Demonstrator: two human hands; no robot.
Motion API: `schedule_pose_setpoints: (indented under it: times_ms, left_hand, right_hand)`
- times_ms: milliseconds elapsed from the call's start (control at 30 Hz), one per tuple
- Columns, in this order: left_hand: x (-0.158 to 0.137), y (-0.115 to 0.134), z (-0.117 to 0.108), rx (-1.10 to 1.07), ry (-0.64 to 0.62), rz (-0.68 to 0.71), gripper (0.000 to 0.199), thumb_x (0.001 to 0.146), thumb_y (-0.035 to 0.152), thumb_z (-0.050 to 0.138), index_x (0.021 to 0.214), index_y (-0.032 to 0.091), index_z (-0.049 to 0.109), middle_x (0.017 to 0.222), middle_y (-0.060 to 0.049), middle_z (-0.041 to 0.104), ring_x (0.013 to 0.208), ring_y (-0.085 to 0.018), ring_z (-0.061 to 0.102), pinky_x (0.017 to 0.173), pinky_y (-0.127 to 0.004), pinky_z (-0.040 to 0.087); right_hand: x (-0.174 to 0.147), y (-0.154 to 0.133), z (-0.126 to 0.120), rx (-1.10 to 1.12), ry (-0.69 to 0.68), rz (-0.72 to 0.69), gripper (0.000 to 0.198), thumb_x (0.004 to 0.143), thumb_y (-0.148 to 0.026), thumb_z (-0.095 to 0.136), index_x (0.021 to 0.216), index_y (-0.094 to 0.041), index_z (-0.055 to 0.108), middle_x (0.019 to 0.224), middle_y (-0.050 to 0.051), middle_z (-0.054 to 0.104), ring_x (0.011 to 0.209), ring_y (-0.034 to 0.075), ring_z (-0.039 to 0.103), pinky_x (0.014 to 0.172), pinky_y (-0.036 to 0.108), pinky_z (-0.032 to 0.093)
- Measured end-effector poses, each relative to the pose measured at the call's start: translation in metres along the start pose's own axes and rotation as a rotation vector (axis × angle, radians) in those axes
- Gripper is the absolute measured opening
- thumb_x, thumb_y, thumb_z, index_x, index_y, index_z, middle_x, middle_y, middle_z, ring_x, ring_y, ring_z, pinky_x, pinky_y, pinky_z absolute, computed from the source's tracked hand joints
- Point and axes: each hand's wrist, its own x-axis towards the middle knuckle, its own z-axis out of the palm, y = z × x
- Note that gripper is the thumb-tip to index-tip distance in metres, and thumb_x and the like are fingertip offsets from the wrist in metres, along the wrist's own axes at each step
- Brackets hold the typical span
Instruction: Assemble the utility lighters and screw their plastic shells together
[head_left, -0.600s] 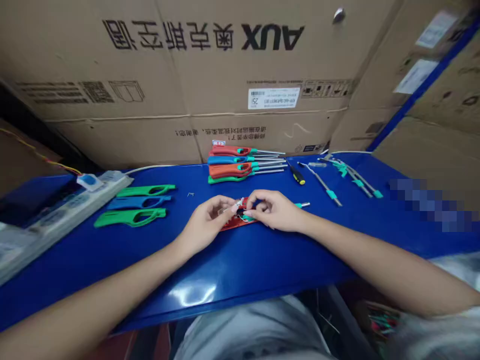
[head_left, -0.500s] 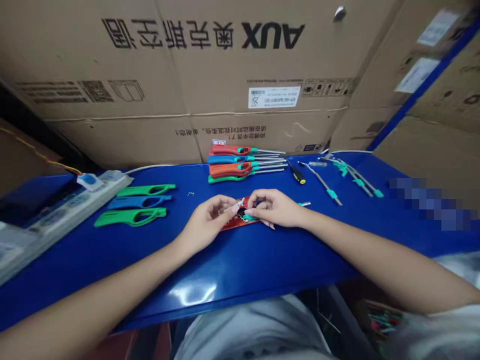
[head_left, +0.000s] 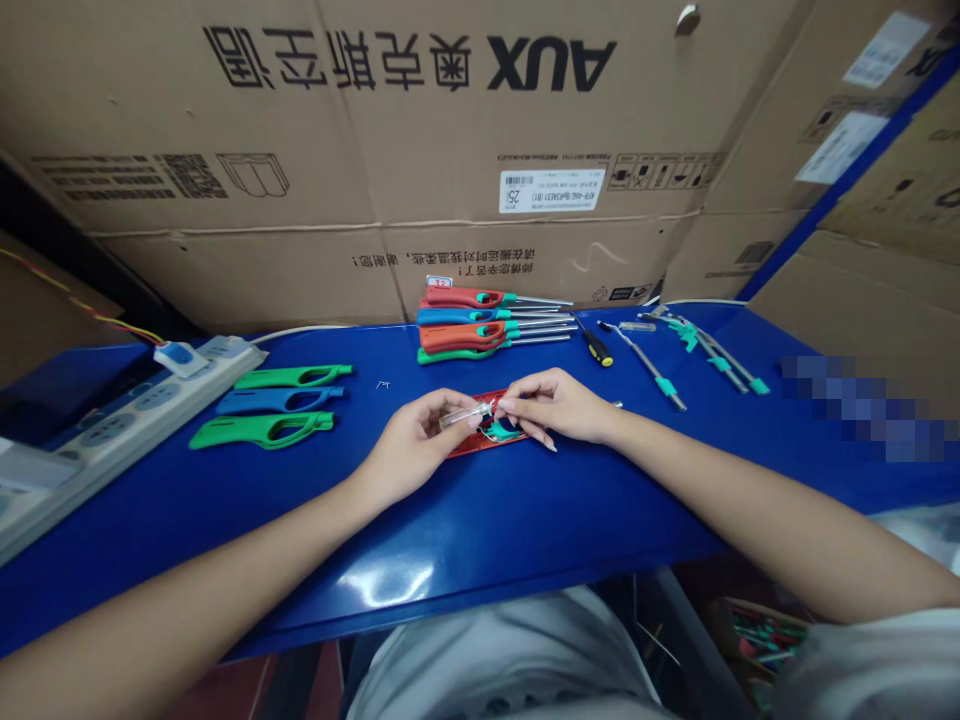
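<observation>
In my left hand (head_left: 409, 445) is a small clear fuel tank (head_left: 459, 416) with a white valve end, pinched between thumb and fingers. My right hand (head_left: 570, 408) is closed at that valve end, its thumb and forefinger together; whatever it pinches is too small to make out. Under both hands lies an open red lighter casing half (head_left: 480, 443) on the blue table. A teal trigger piece (head_left: 504, 431) and a thin pale wire sit inside the casing. The tip of a metal rod shows just past my right hand.
Several assembled lighters (head_left: 461, 335) are piled behind my hands, beside a screwdriver (head_left: 596, 347). Casing halves (head_left: 262, 430) in green and blue lie left, near a power strip (head_left: 120, 430). Metal rods with teal parts (head_left: 720, 360) lie right. A cardboard box (head_left: 420, 150) backs the table.
My right hand has lifted slightly off the casing toward the tank's valve end, uncovering more of the teal trigger. The clear tank is tilted more into view in my left hand.
</observation>
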Motion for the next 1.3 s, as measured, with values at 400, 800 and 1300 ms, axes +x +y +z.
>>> schedule_pose_setpoints:
  times_ms: [400,800,1300]
  left_hand:
    - [-0.0007,0.0039,0.0009,0.041,-0.013,-0.013,0.04,0.078,0.05,0.078,0.094,0.015,0.07,0.095,-0.007,0.075,0.086,-0.019,0.068,0.085,-0.032,0.053]
    - [-0.0016,0.0036,0.0008,0.052,-0.028,-0.023,0.038,0.078,0.05,0.078,0.093,0.015,0.07,0.094,-0.006,0.076,0.085,-0.018,0.068,0.084,-0.03,0.053]
    - [-0.0027,0.0044,0.002,0.07,-0.019,-0.006,0.038,0.079,0.05,0.077,0.092,0.015,0.07,0.095,-0.007,0.076,0.085,-0.019,0.069,0.084,-0.032,0.053]
  right_hand:
    - [-0.0002,-0.0021,-0.0014,-0.005,-0.021,0.008,0.04,0.083,-0.052,0.072,0.084,-0.012,0.066,0.045,-0.008,0.054,0.033,0.005,0.045,0.031,0.016,0.039]
    - [-0.0008,-0.0026,-0.0014,-0.03,-0.018,0.009,0.041,0.084,-0.053,0.07,0.086,-0.013,0.066,0.046,-0.008,0.053,0.032,0.005,0.042,0.03,0.016,0.037]
    - [-0.0013,-0.0022,-0.0018,-0.035,-0.003,0.014,0.039,0.084,-0.051,0.07,0.085,-0.013,0.066,0.044,-0.008,0.052,0.032,0.005,0.04,0.029,0.016,0.033]
